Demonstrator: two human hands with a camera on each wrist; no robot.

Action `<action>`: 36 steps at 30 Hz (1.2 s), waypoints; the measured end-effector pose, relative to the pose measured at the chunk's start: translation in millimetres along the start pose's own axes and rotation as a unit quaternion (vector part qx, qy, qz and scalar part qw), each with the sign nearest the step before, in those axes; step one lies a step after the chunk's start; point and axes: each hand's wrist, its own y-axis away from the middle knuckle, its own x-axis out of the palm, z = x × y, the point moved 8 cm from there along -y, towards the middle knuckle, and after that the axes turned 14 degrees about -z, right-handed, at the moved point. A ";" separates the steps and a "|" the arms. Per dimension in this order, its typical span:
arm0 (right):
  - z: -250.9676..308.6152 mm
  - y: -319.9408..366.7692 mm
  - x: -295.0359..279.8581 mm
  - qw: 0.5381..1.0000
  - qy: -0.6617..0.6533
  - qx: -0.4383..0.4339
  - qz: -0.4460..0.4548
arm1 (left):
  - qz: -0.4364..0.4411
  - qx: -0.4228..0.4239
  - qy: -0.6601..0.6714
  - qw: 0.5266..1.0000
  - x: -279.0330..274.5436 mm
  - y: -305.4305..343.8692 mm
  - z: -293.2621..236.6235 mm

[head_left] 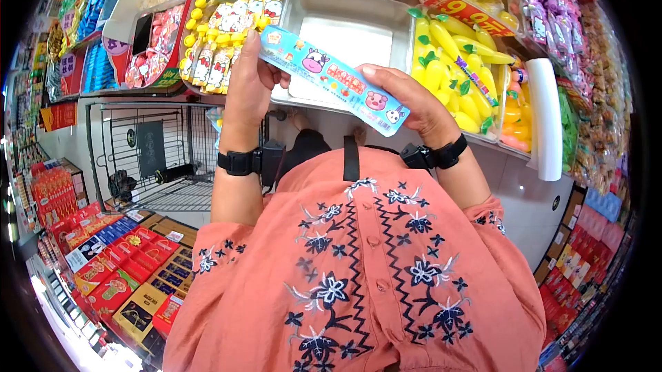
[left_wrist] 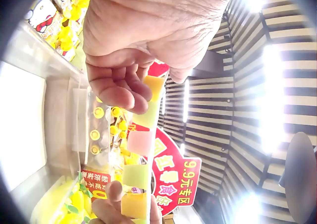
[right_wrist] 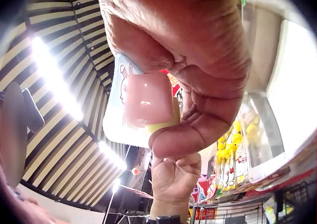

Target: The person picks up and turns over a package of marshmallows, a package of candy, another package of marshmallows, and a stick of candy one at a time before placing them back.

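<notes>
Both hands hold a long strip of jelly cups [head_left: 331, 75] in front of the body, its blue lid film printed with a cow, a pig and a rabbit. My left hand [head_left: 247, 89] pinches the upper left end between thumb and fingers. At the lower right end, my right hand [head_left: 417, 104] grips the strip with its thumb over the film. From beneath, the left wrist view shows yellow, green and pink cups [left_wrist: 140, 142] in a row. A pink cup [right_wrist: 149, 97] sits beside the curled fingers in the right wrist view.
Behind the strip stands a bin [head_left: 394, 10] with a white bottom. Hello Kitty packets [head_left: 231, 17] lie left of it, yellow banana-shaped packs [head_left: 448, 48] right. A roll of clear bags [head_left: 543, 120] hangs at the right. A wire shopping cart [head_left: 200, 144] stands at left.
</notes>
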 end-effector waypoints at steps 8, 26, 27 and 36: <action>6.6 16.7 -10.9 1.000 0.020 0.005 -0.006 | 0.017 0.004 -0.004 1.000 15.7 9.6 -3.4; 3.4 42.8 -14.2 1.000 0.004 0.008 0.005 | 0.005 0.005 0.000 1.000 27.2 34.6 3.4; 2.1 44.0 -14.1 1.000 0.004 0.009 0.005 | 0.007 0.005 -0.003 1.000 27.4 35.3 4.7; -6.5 45.7 -21.8 1.000 -0.011 0.016 -0.001 | 0.030 -0.018 -0.009 0.999 28.9 29.7 22.5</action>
